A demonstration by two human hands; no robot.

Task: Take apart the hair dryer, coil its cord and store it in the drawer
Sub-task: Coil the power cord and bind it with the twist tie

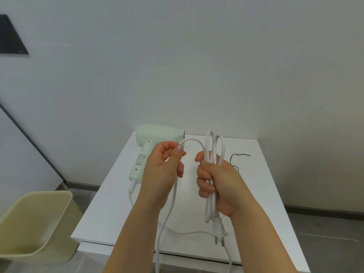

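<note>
White wall behind, white cabinet top (256, 174) under both hands.

Right hand (220, 184): full fist, fingers wrapped round a bundle of cord (214, 146) loops. The loop ends stand above the fist and the plug (220, 233) hangs just below it, prongs down. My read on why: the fist acts as the former, keeping finished turns stacked and equal in length while the plug end stays trapped so the bundle can't unwind.

Left hand (161, 166): thumb and fingers curled, pinching the free run of cord. It sits just beside the fist, level with it and apart from it. A short arc of cord bridges the pinch to the top of the bundle. That looks like the feed hand, metering out the next turn.

Below the pinch the cord drops out of view past the near edge. Another run lies on the top between the wrists and goes back to the handle of the hair dryer (157, 134).

The dryer lies flat on the top behind and left of the left hand, barrel toward the wall, touched by neither hand. Can't tell if any part is off it.

A black wire tie (239, 155) lies on the top just right of the fist, probably for binding. A bin (33, 219) stands well left, on the floor.

Judgement: coiling is mid-way, a good length is left, and the panel below the near edge looks like the drawer (197, 262), closed.
</note>
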